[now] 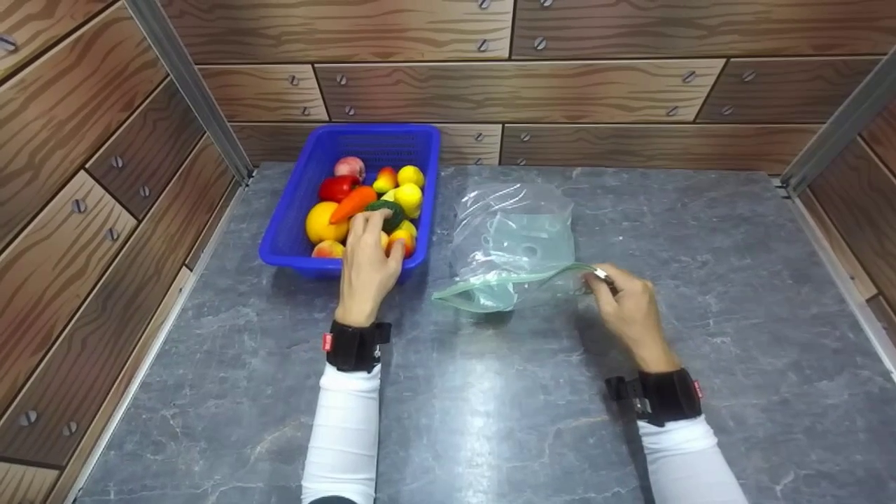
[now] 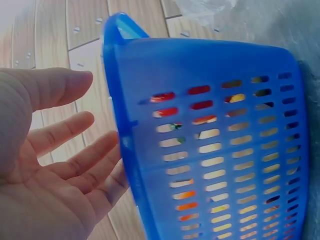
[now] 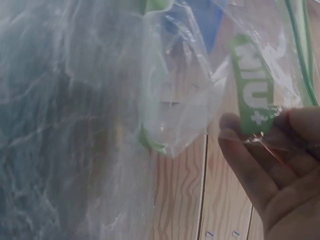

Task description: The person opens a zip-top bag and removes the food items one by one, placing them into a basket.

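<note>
My left hand (image 1: pixel 367 262) reaches over the near side of a blue plastic basket (image 1: pixel 281 196), its loosely bent fingers above the fruit. In the left wrist view the left hand (image 2: pixel 60 165) is beside the slotted basket wall (image 2: pixel 200 60), thumb and fingers apart with nothing between them. Near the fingertips are a dark green piece (image 1: pixel 392 213) and an orange carrot (image 1: pixel 353 204). My right hand (image 1: pixel 633 311) pinches the right end of the opening of a clear zip bag (image 1: pixel 514 241). The right wrist view shows its green printed label (image 3: pixel 248 75) by the fingertips.
Also in the basket are a red piece (image 1: pixel 337 187), an orange (image 1: pixel 322 225), a peach (image 1: pixel 348 167) and yellow pieces such as a lemon (image 1: pixel 409 199). Wood-patterned panels (image 1: pixel 518 91) wall off the back and sides of the grey marbled table (image 1: pixel 434 420).
</note>
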Motion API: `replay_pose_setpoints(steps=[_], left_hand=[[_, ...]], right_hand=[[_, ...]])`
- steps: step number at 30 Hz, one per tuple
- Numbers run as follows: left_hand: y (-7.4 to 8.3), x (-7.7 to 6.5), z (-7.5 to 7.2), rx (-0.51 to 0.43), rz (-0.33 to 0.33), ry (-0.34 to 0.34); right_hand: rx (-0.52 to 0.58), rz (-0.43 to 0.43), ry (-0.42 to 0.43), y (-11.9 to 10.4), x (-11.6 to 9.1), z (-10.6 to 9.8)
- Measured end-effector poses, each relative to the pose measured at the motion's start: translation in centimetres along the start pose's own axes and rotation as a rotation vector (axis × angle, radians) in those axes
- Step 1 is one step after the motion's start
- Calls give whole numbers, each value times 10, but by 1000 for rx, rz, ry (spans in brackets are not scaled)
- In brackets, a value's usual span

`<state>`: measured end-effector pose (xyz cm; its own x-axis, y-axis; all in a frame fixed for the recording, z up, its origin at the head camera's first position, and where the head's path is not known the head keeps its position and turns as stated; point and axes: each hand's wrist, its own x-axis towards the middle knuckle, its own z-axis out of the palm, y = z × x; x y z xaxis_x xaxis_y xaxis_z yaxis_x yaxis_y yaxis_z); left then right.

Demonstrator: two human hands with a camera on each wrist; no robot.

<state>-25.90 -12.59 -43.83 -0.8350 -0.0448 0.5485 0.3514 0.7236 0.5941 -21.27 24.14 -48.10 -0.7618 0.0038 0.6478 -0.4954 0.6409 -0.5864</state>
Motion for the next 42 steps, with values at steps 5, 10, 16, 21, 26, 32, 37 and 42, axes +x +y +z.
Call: replay_pose_setpoints(steps=[5, 10, 16, 21, 26, 32, 37, 42], left_hand=[[4, 0, 4, 17, 56, 9], [8, -2, 9, 40, 105, 27], [15, -1, 19, 21, 126, -7], [22, 0, 26, 56, 185, -24], [34, 1, 27, 75, 203, -73], [49, 0, 20, 138, 204, -110], [65, -2, 13, 185, 216, -130], [83, -2, 4, 226, 243, -140]], right_hand=[[-103, -21, 79, 11, -2, 8], [-150, 9, 120, 19, 2, 18], [-176, 49, 174, 27, 16, 30], [-188, 69, 151, 38, 30, 35], [-222, 92, -57, 43, 43, 22], [-261, 150, -357, 19, 61, -16], [-266, 64, -334, -18, 72, -36], [-286, -29, -322, -53, 78, -45]])
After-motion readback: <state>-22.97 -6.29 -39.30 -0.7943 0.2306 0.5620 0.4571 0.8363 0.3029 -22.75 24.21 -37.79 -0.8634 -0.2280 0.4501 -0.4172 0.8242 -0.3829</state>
